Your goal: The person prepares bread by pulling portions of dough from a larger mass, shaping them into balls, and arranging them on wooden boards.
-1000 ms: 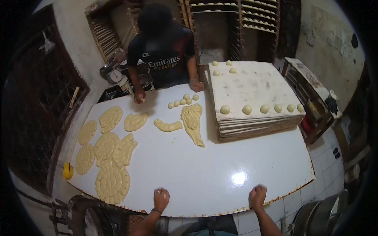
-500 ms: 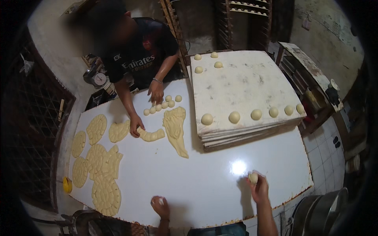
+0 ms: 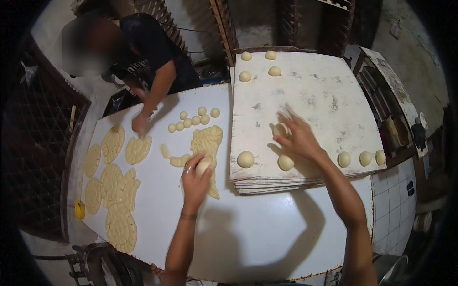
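My left hand (image 3: 194,177) is closed over a small dough ball (image 3: 204,165) on the white table (image 3: 267,233), at the lower end of a long slab of scored dough (image 3: 207,143). My right hand (image 3: 298,137) reaches onto the top board of a stack of floured boards (image 3: 315,95) and cups a dough ball (image 3: 279,129) there. Two more dough balls (image 3: 245,158) (image 3: 286,162) lie on the board just in front of that hand.
Across the table another person presses a hand (image 3: 140,125) beside round scored dough sheets (image 3: 112,143). A group of small dough balls (image 3: 193,120) lies near the slab. More balls sit at the board's far corner (image 3: 258,64) and right edge (image 3: 360,158). A yellow tape roll (image 3: 79,209) sits at the left.
Both my hands have moved forward from the table's near edge: the left to the dough slab, the right onto the board with its ball. The other person's hand has shifted left to the round sheets.
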### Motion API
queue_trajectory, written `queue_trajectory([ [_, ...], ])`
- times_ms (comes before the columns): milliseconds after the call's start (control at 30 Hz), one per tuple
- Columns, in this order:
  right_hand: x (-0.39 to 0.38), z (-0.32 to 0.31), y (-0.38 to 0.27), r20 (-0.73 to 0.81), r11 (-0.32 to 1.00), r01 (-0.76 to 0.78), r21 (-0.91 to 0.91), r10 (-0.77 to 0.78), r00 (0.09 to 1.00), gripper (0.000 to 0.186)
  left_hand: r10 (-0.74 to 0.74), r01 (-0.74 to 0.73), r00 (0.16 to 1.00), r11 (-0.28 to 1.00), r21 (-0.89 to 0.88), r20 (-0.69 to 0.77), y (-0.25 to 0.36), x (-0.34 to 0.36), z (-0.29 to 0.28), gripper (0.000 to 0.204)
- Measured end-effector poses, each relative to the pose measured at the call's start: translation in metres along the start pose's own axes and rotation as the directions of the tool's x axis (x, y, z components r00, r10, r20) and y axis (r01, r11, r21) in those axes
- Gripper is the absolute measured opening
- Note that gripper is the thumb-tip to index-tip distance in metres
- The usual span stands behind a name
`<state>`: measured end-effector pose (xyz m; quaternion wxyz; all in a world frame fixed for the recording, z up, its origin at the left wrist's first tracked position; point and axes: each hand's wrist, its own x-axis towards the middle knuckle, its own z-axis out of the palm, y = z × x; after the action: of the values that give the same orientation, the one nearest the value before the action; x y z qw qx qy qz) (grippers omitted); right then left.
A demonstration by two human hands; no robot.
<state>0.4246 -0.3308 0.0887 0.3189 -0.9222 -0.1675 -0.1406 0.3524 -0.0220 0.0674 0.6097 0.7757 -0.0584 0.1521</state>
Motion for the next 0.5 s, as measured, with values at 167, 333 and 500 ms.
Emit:
queue_trajectory([
  [167, -0.069, -0.046, -0.036, -0.348, 0.971, -0.052, 0.235, 0.134, 0.928, 0.042, 0.239, -0.402, 0.838, 0.878, 0.258, 0.491, 0.003, 0.106, 0.078, 0.034],
  [333, -0.185, -0.046, -0.043, -0.400, 0.897, -0.205, 0.391, 0.366, 0.840, 0.024, 0.394, -0.535, 0.830, 0.763, 0.362, 0.395, 0.000, 0.107, 0.071, 0.044],
  [500, -0.259, 0.053, -0.095, -0.045, 0.656, -0.472, 0.590, 0.610, 0.791, 0.014, 0.124, -0.122, 0.991, 0.991, 0.047, -0.057, -0.044, -0.019, -0.041, 0.035],
])
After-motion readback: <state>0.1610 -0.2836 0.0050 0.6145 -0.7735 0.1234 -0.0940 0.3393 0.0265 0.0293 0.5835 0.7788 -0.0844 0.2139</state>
